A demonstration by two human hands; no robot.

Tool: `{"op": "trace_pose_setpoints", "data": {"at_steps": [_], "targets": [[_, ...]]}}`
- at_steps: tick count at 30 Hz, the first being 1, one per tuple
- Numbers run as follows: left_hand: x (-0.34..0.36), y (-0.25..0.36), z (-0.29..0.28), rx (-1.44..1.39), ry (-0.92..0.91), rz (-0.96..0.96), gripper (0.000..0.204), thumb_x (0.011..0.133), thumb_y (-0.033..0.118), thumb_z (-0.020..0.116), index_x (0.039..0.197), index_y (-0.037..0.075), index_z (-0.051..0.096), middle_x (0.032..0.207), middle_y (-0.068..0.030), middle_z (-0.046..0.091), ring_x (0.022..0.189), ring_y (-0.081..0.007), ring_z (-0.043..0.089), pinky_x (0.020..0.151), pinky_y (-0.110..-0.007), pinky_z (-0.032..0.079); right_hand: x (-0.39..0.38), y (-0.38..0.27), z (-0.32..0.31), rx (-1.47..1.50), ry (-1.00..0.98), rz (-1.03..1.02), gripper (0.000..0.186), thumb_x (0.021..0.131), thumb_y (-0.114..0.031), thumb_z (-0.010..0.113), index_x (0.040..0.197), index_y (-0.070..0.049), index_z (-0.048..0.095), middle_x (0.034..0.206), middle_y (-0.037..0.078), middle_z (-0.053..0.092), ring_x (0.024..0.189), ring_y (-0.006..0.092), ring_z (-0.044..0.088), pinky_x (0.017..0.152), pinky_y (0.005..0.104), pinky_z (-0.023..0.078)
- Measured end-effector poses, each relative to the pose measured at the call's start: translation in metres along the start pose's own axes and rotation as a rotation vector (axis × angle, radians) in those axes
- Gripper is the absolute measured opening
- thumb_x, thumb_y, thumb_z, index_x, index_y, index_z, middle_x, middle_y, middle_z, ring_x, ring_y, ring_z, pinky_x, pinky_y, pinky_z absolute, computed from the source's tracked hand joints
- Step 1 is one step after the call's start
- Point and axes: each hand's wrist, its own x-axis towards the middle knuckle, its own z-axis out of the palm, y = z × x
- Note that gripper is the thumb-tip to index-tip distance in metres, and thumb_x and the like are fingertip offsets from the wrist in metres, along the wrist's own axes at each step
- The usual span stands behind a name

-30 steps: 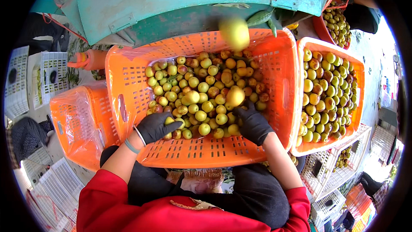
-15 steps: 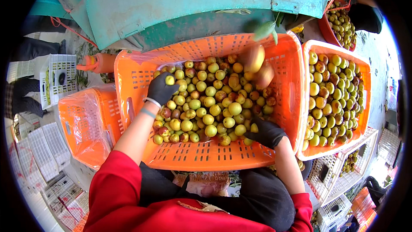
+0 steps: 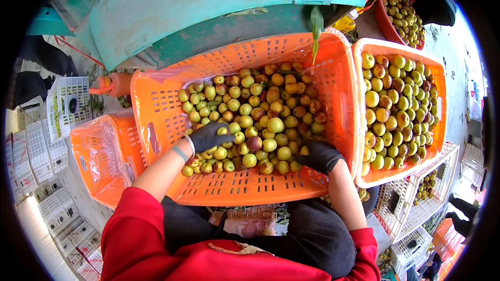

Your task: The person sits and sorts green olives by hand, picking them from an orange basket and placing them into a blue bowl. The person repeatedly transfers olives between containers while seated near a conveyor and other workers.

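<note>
Green and reddish-brown jujubes lie heaped in a large orange plastic crate in front of me. Over the near left part of the heap, my left hand, in a dark glove, is closed round a jujube that shows at its fingertips. My right hand, gloved too, is low at the crate's near right corner, fingers curled on a jujube. The lower fingers of both hands are partly hidden among the fruit.
A teal metal chute overhangs the crate's far side, a green leaf hanging from its edge. To the right stands a full orange crate; at left, an orange crate with plastic lining. White crates and a red tub stand farther out.
My left hand has come nearer and slightly right over the heap. My right hand has barely shifted. Two blurred jujubes in the air have dropped from sight, and the leaf now hangs straight down.
</note>
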Motion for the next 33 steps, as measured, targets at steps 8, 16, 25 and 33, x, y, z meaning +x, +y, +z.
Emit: {"op": "trace_pose_setpoints", "data": {"at_steps": [8, 16, 25, 33], "targets": [[-0.076, -0.002, 0.042, -1.148, -0.340, -0.070, 0.062, 0.087, 0.054, 0.042, 0.116, 0.001, 0.050, 0.120, -0.0219, 0.054, 0.087, -0.0420, 0.064, 0.047, -0.035, 0.057, 0.008, 0.015, 0.014, 0.323, 0.437, -0.048, 0.049, 0.071, -0.014, 0.067, 0.117, -0.009, 0.050, 0.103, 0.022, 0.061, 0.097, 0.0383, 0.059, 0.083, 0.0415, 0.049], [-0.078, 0.021, 0.066, -1.687, -0.531, 0.150, 0.088, 0.077, 0.059, 0.049, 0.134, -0.007, 0.036, 0.131, -0.0344, 0.039, 0.088, -0.0488, 0.061, 0.051, -0.041, 0.058, 0.014, 0.009, 0.013, 0.723, 0.470, -0.210, 0.050, 0.072, -0.003, 0.064, 0.119, -0.008, 0.049, 0.105, 0.011, 0.059, 0.098, 0.0233, 0.057, 0.084, 0.0345, 0.048], [-0.067, 0.021, 0.057, -1.789, -0.732, 0.188, 0.083, 0.077, 0.052, 0.050, 0.140, 0.003, 0.031, 0.139, -0.0308, 0.033, 0.091, -0.0488, 0.061, 0.056, -0.046, 0.058, -0.009, -0.016, 0.000, 1.374, -0.039, -0.306, 0.050, 0.091, -0.049, 0.051, 0.108, -0.002, 0.055, 0.076, 0.008, 0.063, 0.066, 0.0170, 0.061, 0.061, 0.0293, 0.050], [-0.058, 0.030, 0.059, -1.583, -0.428, 0.138, 0.060, 0.077, 0.041, 0.050, 0.120, 0.000, 0.053, 0.131, -0.0238, 0.045, 0.112, -0.0485, 0.051, 0.061, -0.048, 0.059, -0.004, -0.011, 0.004, 1.927, -0.398, -0.249, 0.088, 0.077, -0.081, 0.030, 0.095, 0.002, 0.057, 0.074, 0.020, 0.063, 0.062, 0.0301, 0.062, 0.057, 0.0395, 0.052]]}}
